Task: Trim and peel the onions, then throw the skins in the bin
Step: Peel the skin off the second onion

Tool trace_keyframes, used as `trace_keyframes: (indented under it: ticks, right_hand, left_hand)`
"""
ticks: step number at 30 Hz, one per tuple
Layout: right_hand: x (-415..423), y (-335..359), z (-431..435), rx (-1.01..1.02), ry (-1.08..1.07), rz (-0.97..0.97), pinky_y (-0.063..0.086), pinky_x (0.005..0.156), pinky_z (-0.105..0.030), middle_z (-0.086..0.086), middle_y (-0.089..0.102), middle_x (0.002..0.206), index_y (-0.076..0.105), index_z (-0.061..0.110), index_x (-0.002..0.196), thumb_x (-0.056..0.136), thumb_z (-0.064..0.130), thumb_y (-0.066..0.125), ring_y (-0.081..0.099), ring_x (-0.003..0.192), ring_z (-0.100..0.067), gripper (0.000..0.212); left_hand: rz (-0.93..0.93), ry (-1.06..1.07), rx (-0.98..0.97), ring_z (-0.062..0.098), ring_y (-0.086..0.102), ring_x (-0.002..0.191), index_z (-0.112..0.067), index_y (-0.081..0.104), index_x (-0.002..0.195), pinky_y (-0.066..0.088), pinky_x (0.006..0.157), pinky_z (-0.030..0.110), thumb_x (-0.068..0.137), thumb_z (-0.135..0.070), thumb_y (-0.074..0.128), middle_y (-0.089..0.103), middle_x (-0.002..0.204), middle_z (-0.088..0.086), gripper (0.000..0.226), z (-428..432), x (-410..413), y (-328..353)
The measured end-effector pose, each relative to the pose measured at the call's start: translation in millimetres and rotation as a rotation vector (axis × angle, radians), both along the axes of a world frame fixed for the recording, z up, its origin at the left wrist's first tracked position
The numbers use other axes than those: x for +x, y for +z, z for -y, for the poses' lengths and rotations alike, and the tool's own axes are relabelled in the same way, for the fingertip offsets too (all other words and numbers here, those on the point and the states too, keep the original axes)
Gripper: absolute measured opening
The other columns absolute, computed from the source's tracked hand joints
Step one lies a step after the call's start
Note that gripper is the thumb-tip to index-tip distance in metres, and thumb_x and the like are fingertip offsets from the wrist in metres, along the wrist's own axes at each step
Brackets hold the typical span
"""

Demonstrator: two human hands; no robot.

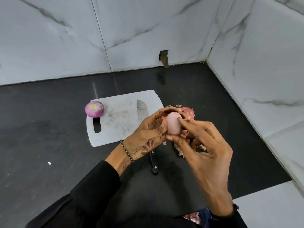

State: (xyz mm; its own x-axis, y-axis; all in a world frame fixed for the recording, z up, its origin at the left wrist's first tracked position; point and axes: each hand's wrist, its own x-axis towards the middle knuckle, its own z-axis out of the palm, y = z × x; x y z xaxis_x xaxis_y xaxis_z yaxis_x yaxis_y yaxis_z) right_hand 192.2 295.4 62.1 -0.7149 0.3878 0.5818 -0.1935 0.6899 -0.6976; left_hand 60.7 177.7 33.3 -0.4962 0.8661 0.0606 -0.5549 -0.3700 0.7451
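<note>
My left hand (148, 130) grips a pale pink onion (173, 124) above the counter, fingers curled round its top and left side. My right hand (200, 145) pinches the same onion from the right, forefinger on its face and thumb under it. A purple peeled onion (94, 109) with a trimmed end sits at the left corner of the white cutting board (118, 124). A knife lies on the board, blade (141, 109) visible, black handle (154, 163) sticking off the near edge. Loose pink skins (187, 112) are heaped on the counter behind and under my hands.
The dark counter (49, 137) runs to white marble walls behind and at the right. A small hole with a brown piece (164, 59) sits low in the back wall. A white ledge (271, 208) lies at the near right. A white scrap (49, 163) lies on the left counter.
</note>
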Motion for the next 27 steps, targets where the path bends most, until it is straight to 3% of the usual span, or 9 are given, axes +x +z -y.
trace_keyframes:
  ticks: [7,12,17,22,25,27]
  right_hand:
    - [1,1,2,-0.118,0.045,-0.025,0.055,0.071,-0.028,0.004,0.070,0.095,0.076,0.010,0.087,0.076,0.015,0.087,0.069,0.090,-0.017,0.016]
    - [-1,10,-4,-0.219,0.069,0.025,0.053,0.058,-0.029,0.006,0.067,0.097,0.067,0.021,0.101,0.071,0.020,0.092,0.066,0.079,-0.022,0.039]
    - [-4,12,-14,-0.160,0.125,0.080,0.053,0.062,-0.025,0.007,0.066,0.097,0.069,0.016,0.100,0.074,0.022,0.090,0.065,0.083,-0.019,0.034]
    - [-6,12,-21,-0.226,0.182,0.156,0.050,0.064,-0.022,0.010,0.064,0.093,0.068,0.020,0.095,0.076,0.030,0.086,0.063,0.081,-0.020,0.029]
    - [-8,6,-22,-0.144,0.186,0.155,0.048,0.075,-0.020,0.012,0.063,0.092,0.069,0.014,0.088,0.080,0.016,0.086,0.064,0.089,-0.017,0.019]
    - [-7,3,-20,-0.148,0.148,0.146,0.050,0.074,-0.022,0.012,0.063,0.091,0.068,0.014,0.086,0.080,0.013,0.087,0.064,0.089,-0.018,0.020]
  left_hand:
    - [-0.067,-0.013,0.028,0.028,0.053,0.123,-0.013,0.058,0.128,0.054,0.088,0.029,0.081,-0.024,0.076,0.055,0.131,0.012,0.051,-3,-9,2]
    - [-0.103,-0.042,0.009,0.034,0.048,0.124,-0.005,0.048,0.132,0.052,0.097,0.040,0.083,-0.023,0.074,0.048,0.133,0.019,0.059,-4,-12,0]
    - [-0.129,-0.040,-0.016,0.034,0.050,0.123,-0.003,0.045,0.133,0.052,0.097,0.039,0.082,-0.027,0.075,0.048,0.133,0.020,0.064,-7,-13,0]
    - [-0.164,-0.018,-0.092,0.034,0.051,0.125,0.002,0.042,0.136,0.050,0.099,0.041,0.082,-0.032,0.075,0.049,0.135,0.020,0.072,-10,-11,-1]
    - [-0.126,-0.020,-0.078,0.024,0.059,0.118,-0.014,0.059,0.129,0.055,0.090,0.033,0.081,-0.030,0.075,0.061,0.127,0.006,0.053,-12,-10,2]
    - [-0.108,-0.017,-0.073,0.023,0.059,0.117,-0.015,0.060,0.128,0.055,0.088,0.030,0.081,-0.028,0.075,0.062,0.126,0.006,0.051,-13,-10,4]
